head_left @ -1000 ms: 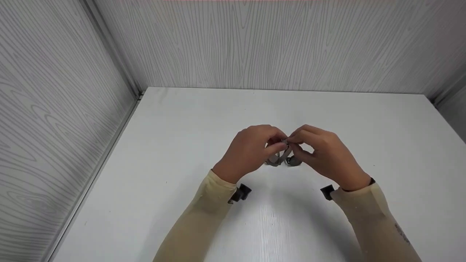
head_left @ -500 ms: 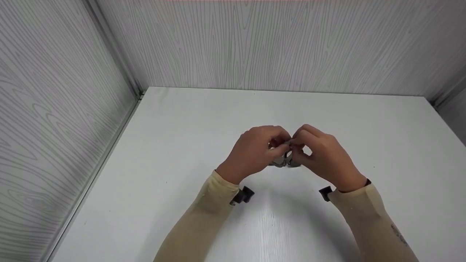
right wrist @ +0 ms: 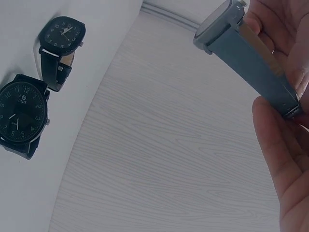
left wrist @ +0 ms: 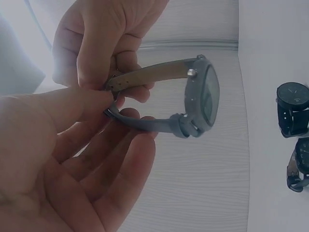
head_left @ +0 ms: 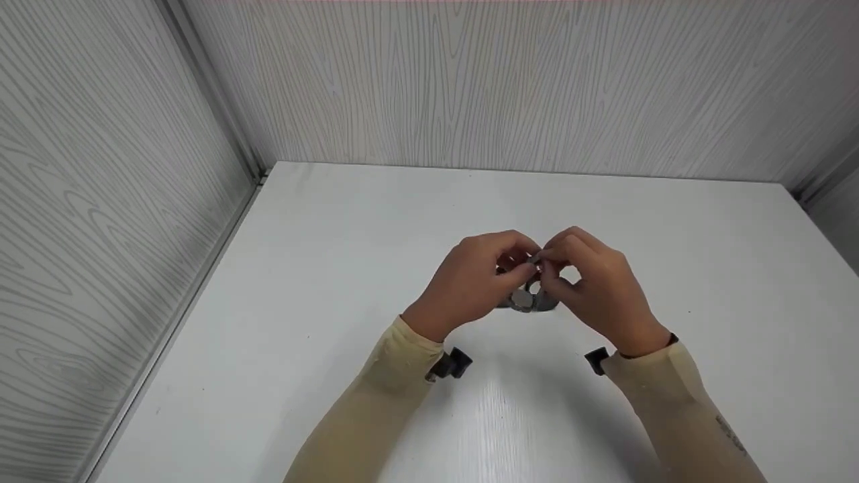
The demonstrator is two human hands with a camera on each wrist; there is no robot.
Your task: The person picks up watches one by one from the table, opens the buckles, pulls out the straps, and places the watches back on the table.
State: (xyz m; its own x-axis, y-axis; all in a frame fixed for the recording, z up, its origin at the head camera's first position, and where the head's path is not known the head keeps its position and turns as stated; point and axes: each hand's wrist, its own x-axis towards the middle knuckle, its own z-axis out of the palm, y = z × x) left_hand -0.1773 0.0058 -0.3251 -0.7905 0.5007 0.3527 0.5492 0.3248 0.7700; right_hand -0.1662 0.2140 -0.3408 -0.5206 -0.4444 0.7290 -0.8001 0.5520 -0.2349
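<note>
A wristwatch (left wrist: 203,96) with a blue-grey strap is held up between both hands, its strap bent round into a loop. The strap's inner side is tan, with small holes near its end. My left hand (head_left: 473,282) pinches the buckle end between thumb and fingers. Opposite it, my right hand (head_left: 594,285) grips the strap's other end, fingertips right at the buckle (right wrist: 292,112). In the left wrist view the watch case hangs out away from the fingers. Fingers partly hide the buckle in every view.
Two dark watches, one with a round dial (right wrist: 21,112) and one with a squarish dial (right wrist: 63,35), lie on the white table (head_left: 349,221) below the hands. Wood-patterned panels (head_left: 443,80) stand behind and at the sides.
Both hands have shifted slightly right, with the left moving more and closing in on the right. The watch hanging between them has turned a little.
</note>
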